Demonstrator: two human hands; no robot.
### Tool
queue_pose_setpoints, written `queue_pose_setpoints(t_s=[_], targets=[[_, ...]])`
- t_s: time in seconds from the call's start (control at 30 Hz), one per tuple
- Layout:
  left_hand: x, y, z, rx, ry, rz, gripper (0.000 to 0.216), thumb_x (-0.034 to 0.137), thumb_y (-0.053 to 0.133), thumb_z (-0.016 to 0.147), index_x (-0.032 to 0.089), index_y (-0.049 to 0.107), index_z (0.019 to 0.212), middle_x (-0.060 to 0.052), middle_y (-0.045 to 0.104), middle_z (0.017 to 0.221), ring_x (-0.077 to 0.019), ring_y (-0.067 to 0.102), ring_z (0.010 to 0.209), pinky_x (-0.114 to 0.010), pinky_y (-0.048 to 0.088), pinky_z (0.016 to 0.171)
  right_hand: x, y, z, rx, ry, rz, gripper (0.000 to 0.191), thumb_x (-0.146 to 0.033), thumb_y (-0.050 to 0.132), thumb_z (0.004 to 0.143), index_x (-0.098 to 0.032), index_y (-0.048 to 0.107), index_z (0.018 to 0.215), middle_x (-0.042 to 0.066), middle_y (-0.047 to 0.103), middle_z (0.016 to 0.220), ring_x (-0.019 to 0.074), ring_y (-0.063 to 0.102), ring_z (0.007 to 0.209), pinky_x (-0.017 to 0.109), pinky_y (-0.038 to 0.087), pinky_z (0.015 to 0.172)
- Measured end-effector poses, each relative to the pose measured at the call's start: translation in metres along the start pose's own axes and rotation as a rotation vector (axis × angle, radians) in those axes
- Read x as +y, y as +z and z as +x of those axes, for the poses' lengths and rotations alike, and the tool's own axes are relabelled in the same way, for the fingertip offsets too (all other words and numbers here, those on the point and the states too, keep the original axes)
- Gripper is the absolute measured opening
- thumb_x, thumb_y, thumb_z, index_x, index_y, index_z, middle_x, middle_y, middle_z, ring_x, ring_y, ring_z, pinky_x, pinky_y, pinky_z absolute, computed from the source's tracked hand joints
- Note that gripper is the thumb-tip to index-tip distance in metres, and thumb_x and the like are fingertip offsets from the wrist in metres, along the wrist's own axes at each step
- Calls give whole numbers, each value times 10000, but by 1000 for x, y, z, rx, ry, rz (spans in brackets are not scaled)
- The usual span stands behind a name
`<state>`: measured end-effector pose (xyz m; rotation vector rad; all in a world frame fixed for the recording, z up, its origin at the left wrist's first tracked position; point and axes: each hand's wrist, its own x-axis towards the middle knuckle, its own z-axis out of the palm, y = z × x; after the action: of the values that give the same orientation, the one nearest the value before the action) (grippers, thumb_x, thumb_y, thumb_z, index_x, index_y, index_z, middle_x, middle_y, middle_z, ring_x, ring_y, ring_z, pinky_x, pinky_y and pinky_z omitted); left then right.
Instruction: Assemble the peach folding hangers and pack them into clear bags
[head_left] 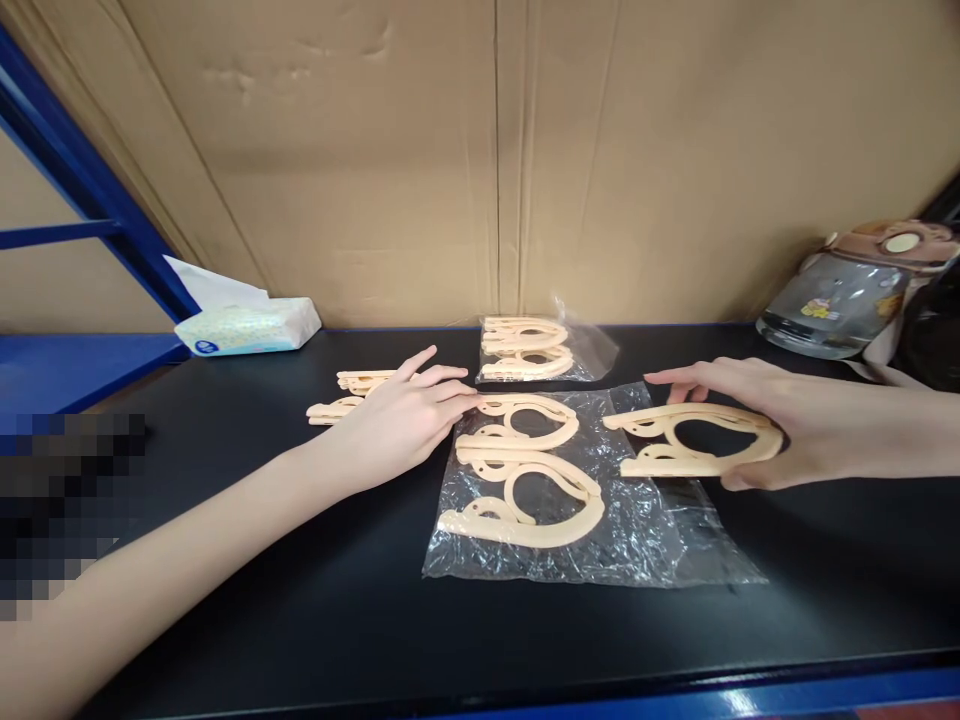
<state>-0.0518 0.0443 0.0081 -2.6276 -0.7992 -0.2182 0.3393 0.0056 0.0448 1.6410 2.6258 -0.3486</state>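
My right hand [750,420] grips the curved end of a beige folding hanger [697,466], folded up, over the right side of a clear plastic bag [637,540]. Two more folded hangers [559,535] lie one above the other on or inside that bag; I cannot tell which. My left hand [416,410] is open, fingers stretched to the right, with fingertips at the bag's upper left edge. Partly hidden behind it are other beige hangers [334,410], lying loose on the black table.
At the back, a second clear bag [592,350] holds folded hangers [529,360]. A tissue pack [255,328] sits at the back left, beside a blue metal frame [97,190]. A clear bottle [832,300] leans at the back right. Cardboard [375,180] walls the black table [315,620] behind.
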Motion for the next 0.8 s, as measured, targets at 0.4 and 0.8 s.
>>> queue_pose_setpoints(t_s=[0.4,0.8], targets=[[4,-4,1,27,52,-49,395,57,364,949,158,633,1220,-56,712,1147,-211,579,1166,-523,261,1162,-43,32,31,228,-175,266,925,-587,700,732,-305,271,1502,78,651,1197,293,602,1092,476,481,906],[2,-5,2,63,42,-136,312,139,386,994,181,673,1107,-42,715,1043,-192,615,1068,-496,282,1135,-40,32,29,278,-175,113,793,-560,645,792,-274,353,1472,70,707,1110,284,659,973,484,496,867]])
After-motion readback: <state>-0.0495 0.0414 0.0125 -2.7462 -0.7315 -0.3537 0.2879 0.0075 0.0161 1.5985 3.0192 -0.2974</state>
